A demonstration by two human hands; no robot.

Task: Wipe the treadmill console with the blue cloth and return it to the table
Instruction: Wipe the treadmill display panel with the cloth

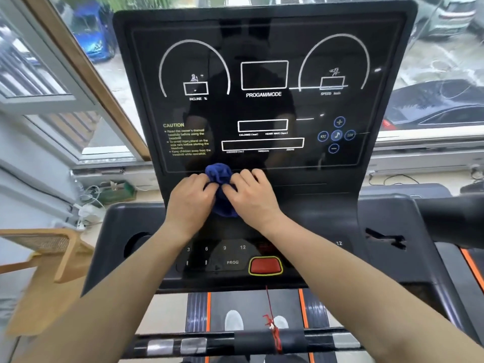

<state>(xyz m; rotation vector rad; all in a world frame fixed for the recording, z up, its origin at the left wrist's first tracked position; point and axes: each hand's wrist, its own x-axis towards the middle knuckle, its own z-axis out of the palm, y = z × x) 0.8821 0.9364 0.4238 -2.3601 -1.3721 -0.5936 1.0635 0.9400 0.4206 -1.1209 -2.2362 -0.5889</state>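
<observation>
Bunching just beyond the red stop button (265,265), the left hand (192,195) and right hand (252,196) both curl closed on the blue cloth (219,176), which sits crumpled at the lower edge of the treadmill console (262,108). Soft, light and limp, the cloth probably handles best gathered into a pad; farther up from the button, the panel looks hard, glossy and flat.

Both hands sit bunched at the centre, so the glossy display panel (264,82) lies open from ten to two o'clock. At six o'clock the red stop button (265,265) and its red cord (271,318) stand in the way. At three o'clock a thick black handrail (453,218) blocks the side; at nine, a cup recess (137,243).
</observation>
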